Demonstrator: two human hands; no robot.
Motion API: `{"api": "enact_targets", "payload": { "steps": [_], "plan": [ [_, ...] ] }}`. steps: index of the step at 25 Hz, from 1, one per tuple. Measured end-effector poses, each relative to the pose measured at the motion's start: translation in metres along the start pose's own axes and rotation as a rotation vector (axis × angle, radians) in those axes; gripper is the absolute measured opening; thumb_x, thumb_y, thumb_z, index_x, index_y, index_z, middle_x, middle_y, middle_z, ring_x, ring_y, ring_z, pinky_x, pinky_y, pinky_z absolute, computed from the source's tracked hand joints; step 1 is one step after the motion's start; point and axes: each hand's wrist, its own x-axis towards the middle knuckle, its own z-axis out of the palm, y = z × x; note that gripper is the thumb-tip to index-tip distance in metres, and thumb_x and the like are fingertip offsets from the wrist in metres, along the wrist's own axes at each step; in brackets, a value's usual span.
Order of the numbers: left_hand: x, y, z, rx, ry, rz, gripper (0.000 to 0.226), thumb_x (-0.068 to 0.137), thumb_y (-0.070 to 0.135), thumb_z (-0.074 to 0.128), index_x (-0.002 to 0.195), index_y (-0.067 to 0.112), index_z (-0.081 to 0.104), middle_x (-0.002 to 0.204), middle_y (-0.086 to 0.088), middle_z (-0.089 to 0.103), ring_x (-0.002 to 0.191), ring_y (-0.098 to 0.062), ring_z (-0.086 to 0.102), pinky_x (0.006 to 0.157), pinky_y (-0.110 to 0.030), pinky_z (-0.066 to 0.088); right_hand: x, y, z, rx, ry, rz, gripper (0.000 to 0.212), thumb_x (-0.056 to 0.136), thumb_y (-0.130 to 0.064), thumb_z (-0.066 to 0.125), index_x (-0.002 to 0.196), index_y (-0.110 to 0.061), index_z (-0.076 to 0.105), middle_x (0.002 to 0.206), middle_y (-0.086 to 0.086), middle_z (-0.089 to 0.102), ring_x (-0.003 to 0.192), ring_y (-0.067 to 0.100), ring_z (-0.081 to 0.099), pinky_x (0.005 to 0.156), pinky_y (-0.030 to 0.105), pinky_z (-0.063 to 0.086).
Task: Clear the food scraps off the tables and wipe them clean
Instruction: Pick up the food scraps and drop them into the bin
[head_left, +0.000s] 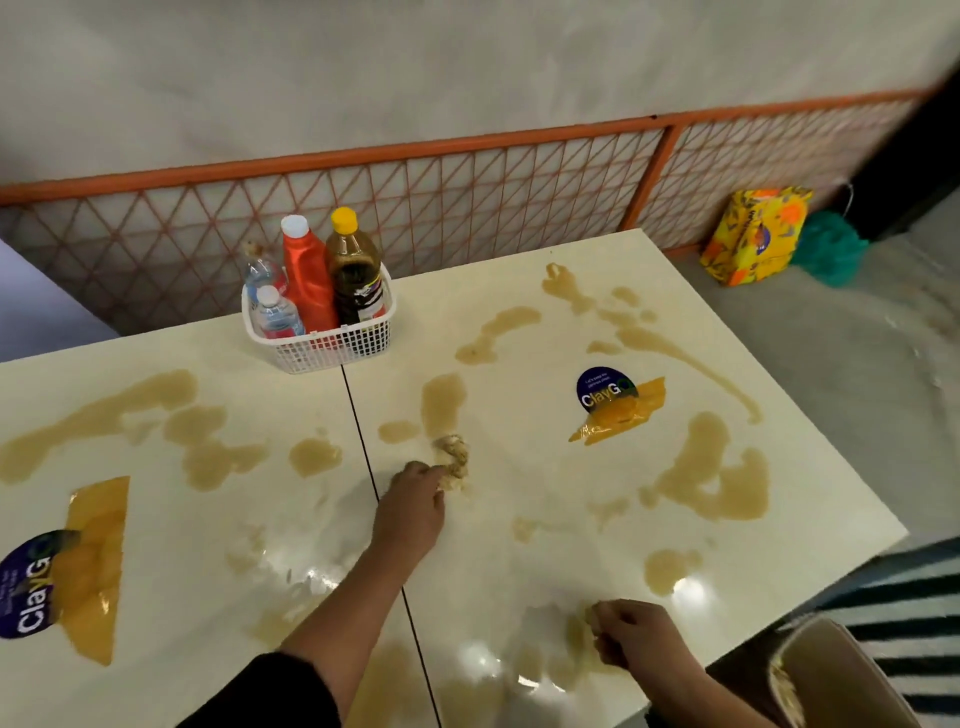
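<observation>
Two cream tables stand side by side, the left table (171, 519) and the right table (545, 322), both smeared with brown liquid spills (711, 483). A beige clump of food scraps (453, 457) lies on the right table near the seam. My left hand (415, 512) reaches forward and its fingertips pinch the near side of that clump. My right hand (636, 639) sits curled at the table's front edge, gripping a small beige bit of scrap (592, 616). A tan bowl (826, 670) with scraps inside is below the table edge at the lower right.
A white basket (332, 340) of sauce and water bottles stands at the back on the seam. Round ClayGo stickers with yellow tape (605, 389) mark both tables. An orange lattice fence (467, 208) runs behind. A yellow bag (753, 236) and green cloth (828, 249) lie on the floor.
</observation>
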Motion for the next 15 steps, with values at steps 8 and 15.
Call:
{"api": "enact_targets", "payload": {
  "steps": [8,15],
  "plan": [
    [-0.025,-0.009,0.022,-0.159,0.027,0.039,0.025,0.093,0.006,0.060,0.112,0.018,0.072,0.101,-0.004,0.064,0.095,-0.023,0.061,0.084,-0.034,0.051,-0.006,-0.001,-0.018,0.375,0.135,0.081,0.038,0.106,-0.022,0.050,0.085,0.008,0.058,0.072,0.024,0.065,0.056,0.027,0.054,0.059,0.037,0.054],
    [-0.076,0.007,-0.008,-0.747,0.021,-0.328,0.027,0.099,0.003,0.053,0.091,0.021,0.073,0.099,-0.008,0.061,0.079,-0.021,0.070,0.070,-0.026,0.059,0.002,-0.013,-0.010,0.513,0.064,0.100,0.022,0.102,-0.005,0.055,0.100,0.014,0.066,0.077,0.016,0.056,0.074,0.024,0.053,0.079,0.038,0.053]
  ]
}}
